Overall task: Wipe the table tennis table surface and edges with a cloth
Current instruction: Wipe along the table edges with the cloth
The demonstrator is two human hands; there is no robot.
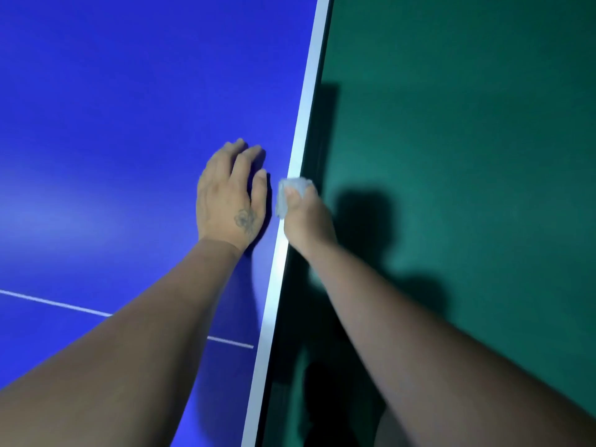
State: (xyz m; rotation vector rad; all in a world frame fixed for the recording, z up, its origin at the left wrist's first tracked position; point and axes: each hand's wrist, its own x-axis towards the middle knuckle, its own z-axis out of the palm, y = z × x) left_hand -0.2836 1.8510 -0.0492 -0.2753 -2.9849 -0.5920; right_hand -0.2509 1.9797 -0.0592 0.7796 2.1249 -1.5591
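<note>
we see a big blue table tennis table (pixel 113 108) with a flat, smooth top. a white stripe (pixel 298 162) runs along its side edge, and a thin white line (pixel 58 304) crosses the top near us. past the edge we see a dark green floor (pixel 467 124) with shadows on it.

our left hand (pixel 230 198) lies flat on the blue top, just beside the white stripe. its fingers are straight and close together, and it holds nothing. it has a small flower drawing on its back.

our right hand (pixel 306 217) grasps a small, crumpled pale white cloth (pixel 292 191). the thumb sits on top of the cloth. the cloth touches the white stripe at the table's side edge, right next to the left hand.
</note>
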